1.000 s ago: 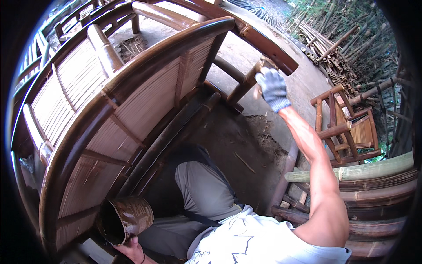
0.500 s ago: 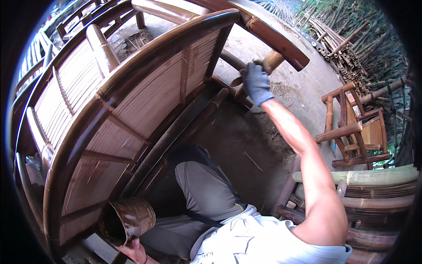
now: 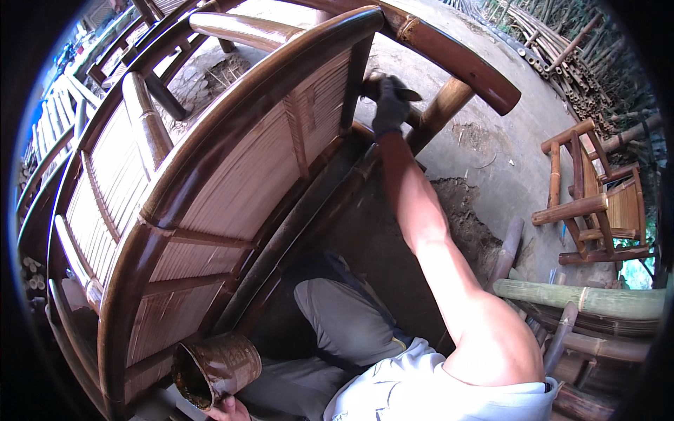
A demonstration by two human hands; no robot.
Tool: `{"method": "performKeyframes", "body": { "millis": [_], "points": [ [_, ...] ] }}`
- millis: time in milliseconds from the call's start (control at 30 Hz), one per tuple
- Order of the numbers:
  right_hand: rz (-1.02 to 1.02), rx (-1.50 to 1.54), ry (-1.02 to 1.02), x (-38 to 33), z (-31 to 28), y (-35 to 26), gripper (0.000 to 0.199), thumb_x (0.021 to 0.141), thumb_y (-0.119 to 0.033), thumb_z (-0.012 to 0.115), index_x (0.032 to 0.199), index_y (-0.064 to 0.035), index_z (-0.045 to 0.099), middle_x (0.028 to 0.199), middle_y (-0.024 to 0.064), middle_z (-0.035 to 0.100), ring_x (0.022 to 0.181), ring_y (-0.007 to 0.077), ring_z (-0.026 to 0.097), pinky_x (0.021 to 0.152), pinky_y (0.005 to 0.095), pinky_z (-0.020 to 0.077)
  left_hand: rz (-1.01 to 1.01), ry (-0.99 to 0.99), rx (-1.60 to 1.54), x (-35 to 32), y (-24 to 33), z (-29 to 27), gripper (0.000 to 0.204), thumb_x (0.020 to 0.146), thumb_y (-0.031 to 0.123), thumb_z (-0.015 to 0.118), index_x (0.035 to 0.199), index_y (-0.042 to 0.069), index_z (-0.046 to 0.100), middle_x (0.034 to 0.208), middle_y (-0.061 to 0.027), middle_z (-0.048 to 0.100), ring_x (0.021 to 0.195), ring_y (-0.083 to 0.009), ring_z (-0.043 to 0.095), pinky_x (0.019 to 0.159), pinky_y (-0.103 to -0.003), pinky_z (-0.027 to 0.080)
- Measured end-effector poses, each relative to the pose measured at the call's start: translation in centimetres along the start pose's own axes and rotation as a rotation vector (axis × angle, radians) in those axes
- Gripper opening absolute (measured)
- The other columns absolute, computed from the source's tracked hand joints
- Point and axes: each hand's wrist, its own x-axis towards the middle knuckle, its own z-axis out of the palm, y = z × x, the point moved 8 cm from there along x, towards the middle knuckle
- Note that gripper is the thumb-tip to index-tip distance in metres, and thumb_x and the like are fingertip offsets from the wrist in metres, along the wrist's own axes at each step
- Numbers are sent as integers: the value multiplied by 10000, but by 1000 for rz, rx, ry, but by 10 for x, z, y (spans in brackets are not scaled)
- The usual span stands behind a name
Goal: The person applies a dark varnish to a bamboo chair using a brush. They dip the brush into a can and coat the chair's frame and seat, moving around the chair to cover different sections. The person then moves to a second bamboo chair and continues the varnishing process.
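My left hand (image 3: 229, 408) is closed on the lower rim of a brown-stained can (image 3: 235, 361), tilted on its side, its inside coated with dark, glossy liquid. Far ahead, my right hand (image 3: 391, 111), in a grey glove, grips what looks like a brush (image 3: 408, 94); its bristles cannot be made out. That hand is by the far end post of a large bamboo furniture piece (image 3: 263, 84). The piece has a thick, glossy brown curved frame around pale slatted panels (image 3: 232, 168). Whether the brush touches the frame cannot be told.
A thick reddish-brown bamboo rail (image 3: 456, 63) juts out beyond my right hand. Small bamboo chairs (image 3: 593, 189) stand at the right. Bamboo poles (image 3: 583, 298) lie near my right shoulder, and cut bamboo is heaped (image 3: 562, 56) at the far right. My bent knee (image 3: 344, 316) is under the piece.
My right hand has moved slightly left and farther away, into shade beside the end post. The view has shifted a little; my left hand still holds the can.
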Motion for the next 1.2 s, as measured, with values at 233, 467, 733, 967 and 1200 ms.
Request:
{"method": "performKeyframes", "body": {
  "millis": [233, 467, 733, 967, 1200],
  "points": [
    [-610, -643, -100, -26, -53, -78, 107, 890, -189, 707, 904, -83, 706, 906, 51, 678, 837, 213, 662, 750, 358, 540, -49, 8, -21, 4, -9, 9, 862, 859, 240, 752, 1542, 43, 265, 1573, -158, 322, 1435, -340, 318, 1199, -497, 205],
    [-940, -1094, -188, -63, -48, -102, 152, 789, -140, 692, 941, -132, 685, 1038, 101, 636, 984, 333, 637, 845, 506, 517, -24, 16, -12, 8, -20, 6, 861, 846, 236, 758, 1532, 36, 278, 1557, -163, 337, 1422, -341, 339, 1189, -501, 228],
    [-667, -319, -421, -66, 0, -25, 199, 870, -1, 703, 1057, -69, 714, 1077, 99, 691, 1063, 241, 655, 947, 353, 517, -2, 90, 74, -4, 1, -6, 857, 833, 248, 750, 1519, 17, 291, 1538, -172, 354, 1403, -335, 361, 1180, -496, 248],
    [-276, -619, -343, -92, -102, -50, 220, 919, -159, 692, 1110, -52, 706, 1099, 114, 705, 1035, 202, 667, 908, 329, 518, -22, 9, 56, 13, 29, 49, 987, 678, 246, 853, 1483, -23, 349, 1456, -176, 459, 1325, -317, 463, 1133, -481, 347],
    [-97, -185, -797, -178, -82, -231, 294, 929, -128, 690, 1192, -18, 617, 1145, 74, 642, 1060, 169, 607, 928, 335, 508, -41, -203, 87, 43, 82, 147, 1063, 500, 232, 984, 1386, -13, 452, 1289, -148, 613, 1197, -268, 608, 1066, -404, 471]
  ]
}}
